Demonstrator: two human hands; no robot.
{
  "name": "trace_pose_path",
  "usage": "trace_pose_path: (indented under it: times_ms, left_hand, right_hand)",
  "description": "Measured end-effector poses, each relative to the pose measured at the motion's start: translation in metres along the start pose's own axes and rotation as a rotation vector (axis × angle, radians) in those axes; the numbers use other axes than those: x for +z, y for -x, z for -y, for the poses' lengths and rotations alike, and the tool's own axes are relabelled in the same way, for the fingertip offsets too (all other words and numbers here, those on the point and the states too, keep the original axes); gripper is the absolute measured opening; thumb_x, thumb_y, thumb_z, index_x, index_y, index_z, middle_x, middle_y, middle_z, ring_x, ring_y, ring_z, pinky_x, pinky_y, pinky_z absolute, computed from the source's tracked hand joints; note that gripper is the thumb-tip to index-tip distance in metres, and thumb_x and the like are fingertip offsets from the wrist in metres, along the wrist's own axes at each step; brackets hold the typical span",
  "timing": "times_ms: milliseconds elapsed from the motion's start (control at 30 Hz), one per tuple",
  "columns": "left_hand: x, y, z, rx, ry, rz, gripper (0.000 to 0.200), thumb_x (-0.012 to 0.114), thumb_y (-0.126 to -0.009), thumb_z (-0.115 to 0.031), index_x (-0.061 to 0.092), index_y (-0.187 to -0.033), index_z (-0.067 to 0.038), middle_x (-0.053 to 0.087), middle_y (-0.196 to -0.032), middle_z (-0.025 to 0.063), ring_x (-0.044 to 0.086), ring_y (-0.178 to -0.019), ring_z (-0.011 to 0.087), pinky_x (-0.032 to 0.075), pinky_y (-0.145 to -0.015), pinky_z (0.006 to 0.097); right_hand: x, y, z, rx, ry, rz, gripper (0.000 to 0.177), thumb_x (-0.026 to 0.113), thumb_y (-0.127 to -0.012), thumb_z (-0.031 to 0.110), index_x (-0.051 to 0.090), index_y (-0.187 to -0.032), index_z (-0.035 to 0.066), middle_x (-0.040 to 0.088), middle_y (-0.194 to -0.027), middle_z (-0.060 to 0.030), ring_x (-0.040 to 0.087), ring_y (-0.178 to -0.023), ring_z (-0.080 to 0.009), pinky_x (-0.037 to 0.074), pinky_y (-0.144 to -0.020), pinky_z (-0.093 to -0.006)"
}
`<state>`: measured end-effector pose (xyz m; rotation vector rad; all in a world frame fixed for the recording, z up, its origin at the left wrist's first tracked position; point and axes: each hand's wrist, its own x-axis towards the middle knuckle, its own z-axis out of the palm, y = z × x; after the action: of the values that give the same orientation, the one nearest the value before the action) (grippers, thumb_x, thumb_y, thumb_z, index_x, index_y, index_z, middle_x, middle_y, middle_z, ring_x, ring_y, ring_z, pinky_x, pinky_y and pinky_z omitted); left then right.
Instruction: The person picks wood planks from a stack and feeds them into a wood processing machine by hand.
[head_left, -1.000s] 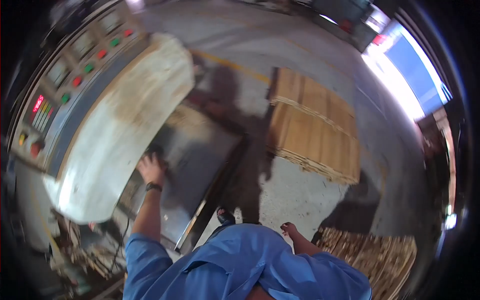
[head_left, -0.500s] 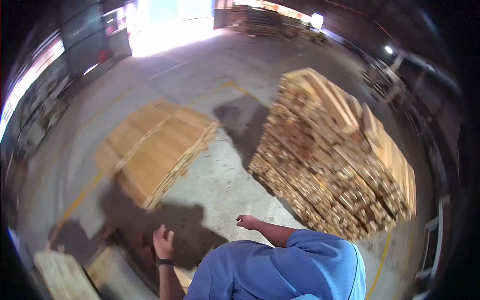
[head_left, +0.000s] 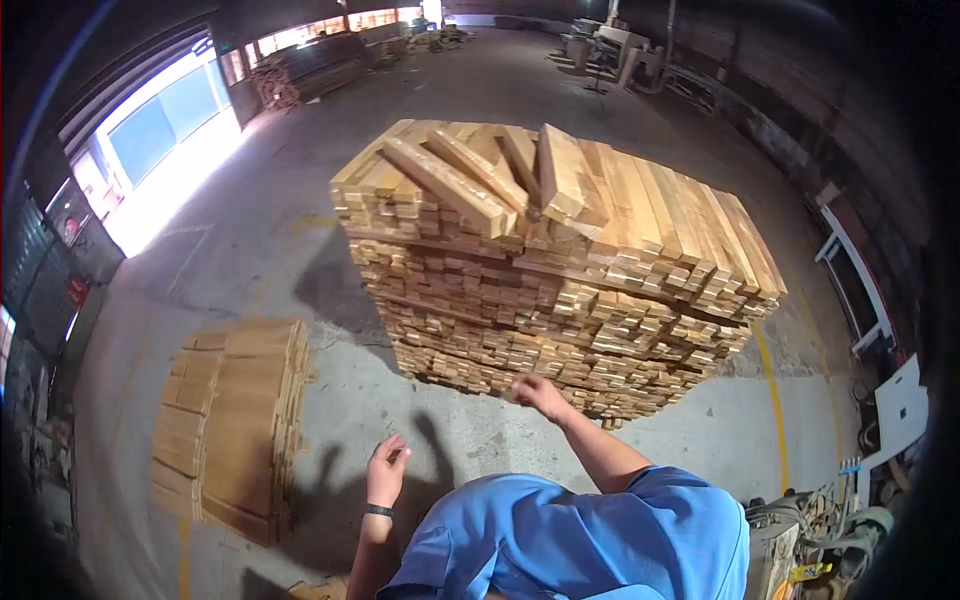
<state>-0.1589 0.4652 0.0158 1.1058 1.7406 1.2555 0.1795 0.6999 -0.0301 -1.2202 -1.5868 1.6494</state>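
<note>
My left hand [head_left: 386,472], with a dark band on the wrist, hangs in the air above the concrete floor. Its thumb stands apart from the fingers and nothing is in it. My right hand [head_left: 540,396] is in front of the large stack of sawn timber [head_left: 520,300], its fingers curled in with nothing visible in them. I cannot see it touching the wood. Several loose timber pieces lie askew on top of the stack, among them a thick beam [head_left: 565,180].
A low pile of wide boards [head_left: 240,420] lies on the floor at the left. Yellow lines [head_left: 770,410] mark the floor. Equipment with hoses [head_left: 845,540] stands at the lower right, beside a white panel [head_left: 895,410]. More timber [head_left: 320,65] is stacked far back near the bright doorway [head_left: 165,130].
My view has swung to the right. The large timber stack now fills the middle ahead and is nearer, while the board pile has shifted to the lower left. Both hands remain without a visible load.
</note>
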Motion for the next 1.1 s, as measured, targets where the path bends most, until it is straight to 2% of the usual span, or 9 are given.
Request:
trace_pose_path:
  times_ms: [133, 267, 400, 533, 567, 667, 800, 1000, 1100]
  left_hand:
    - [0.028, -0.058, -0.033, 0.038, 0.092, 0.153, 0.045, 0.069, -0.093, -0.008, 0.056, -0.136, 0.0, 0.069, -0.117, 0.0125, 0.065, -0.101, 0.0168, 0.053, -0.09, 0.0304]
    - [0.04, -0.118, -0.091, 0.133, 0.148, 0.307, 0.044, 0.067, -0.094, -0.006, 0.056, -0.137, -0.002, 0.067, -0.121, 0.0128, 0.065, -0.103, 0.0165, 0.053, -0.092, 0.0308]
    - [0.048, -0.176, -0.15, 0.19, 0.352, 0.521, 0.044, 0.064, -0.097, -0.005, 0.054, -0.14, -0.003, 0.067, -0.121, 0.0128, 0.065, -0.105, 0.0177, 0.053, -0.094, 0.0317]
    - [0.066, -0.216, -0.225, 0.353, 0.365, 0.647, 0.046, 0.063, -0.097, -0.005, 0.052, -0.142, -0.005, 0.061, -0.127, 0.0113, 0.063, -0.11, 0.0187, 0.052, -0.095, 0.0313]
    - [0.073, -0.225, -0.244, 0.503, 0.278, 0.631, 0.049, 0.066, -0.095, -0.004, 0.051, -0.142, -0.004, 0.057, -0.129, 0.0121, 0.062, -0.111, 0.0192, 0.053, -0.094, 0.0307]
    - [0.095, -0.24, -0.296, 0.692, 0.216, 0.617, 0.052, 0.068, -0.092, -0.002, 0.051, -0.141, -0.002, 0.056, -0.128, 0.0133, 0.062, -0.109, 0.02, 0.053, -0.093, 0.0311]
    - [0.127, -0.251, -0.331, 0.652, 0.295, 0.697, 0.061, 0.071, -0.091, -0.007, 0.045, -0.146, -0.003, 0.049, -0.136, 0.013, 0.059, -0.114, 0.0206, 0.051, -0.096, 0.032]
    - [0.159, -0.241, -0.389, 1.213, -0.509, 0.166, 0.084, 0.082, -0.08, -0.019, 0.04, -0.151, -0.012, 0.037, -0.148, 0.0194, 0.042, -0.134, 0.0363, 0.041, -0.111, 0.0468]
    - [0.184, -0.244, -0.399, 1.277, -0.644, 0.169, 0.093, 0.085, -0.073, -0.016, 0.037, -0.153, -0.017, 0.038, -0.15, 0.0183, 0.036, -0.138, 0.0411, 0.037, -0.114, 0.0488]
  right_hand:
    - [-0.029, -0.01, 0.089, -0.205, -0.322, -0.355, 0.057, 0.057, -0.102, 0.039, 0.043, -0.143, 0.001, 0.065, -0.103, -0.0055, 0.063, -0.09, -0.0145, 0.052, -0.081, -0.0297]
    - [-0.081, -0.016, 0.147, -0.333, -0.725, -0.462, 0.076, 0.044, -0.101, 0.061, 0.03, -0.15, 0.004, 0.067, -0.112, -0.0123, 0.065, -0.099, -0.0252, 0.051, -0.089, -0.0415]
    - [-0.108, 0.0, 0.209, -0.412, -0.911, -0.592, 0.079, 0.038, -0.101, 0.066, 0.033, -0.147, 0.002, 0.061, -0.118, -0.0179, 0.065, -0.104, -0.0297, 0.054, -0.088, -0.0401]
    - [-0.124, 0.003, 0.238, -0.434, -0.96, -0.551, 0.067, 0.046, -0.097, 0.068, 0.057, -0.121, 0.007, 0.067, -0.105, -0.0148, 0.067, -0.1, -0.0339, 0.054, -0.088, -0.0452]
    - [-0.123, 0.003, 0.243, -0.43, -0.941, -0.54, 0.066, 0.048, -0.097, 0.066, 0.055, -0.128, 0.009, 0.068, -0.103, -0.0097, 0.068, -0.097, -0.0307, 0.054, -0.086, -0.0451]
    - [-0.13, -0.003, 0.237, -0.406, -0.91, -0.559, 0.082, 0.055, -0.093, 0.067, 0.035, -0.147, 0.008, 0.059, -0.12, -0.0182, 0.065, -0.101, -0.0288, 0.056, -0.088, -0.0445]
    - [-0.15, -0.014, 0.239, -0.305, -0.842, -0.684, 0.085, 0.063, -0.09, 0.064, 0.037, -0.145, 0.005, 0.056, -0.125, -0.0202, 0.062, -0.105, -0.032, 0.058, -0.08, -0.0448]
    - [-0.166, -0.006, 0.261, -0.259, -0.834, -0.588, 0.076, 0.07, -0.089, 0.055, 0.044, -0.141, 0.007, 0.049, -0.141, -0.0149, 0.057, -0.119, -0.0331, 0.056, -0.084, -0.0477]
    - [-0.177, -0.01, 0.269, -0.232, -0.905, -0.51, 0.065, 0.077, -0.087, 0.042, 0.049, -0.136, 0.01, 0.051, -0.139, -0.0094, 0.054, -0.125, -0.0309, 0.052, -0.094, -0.0545]
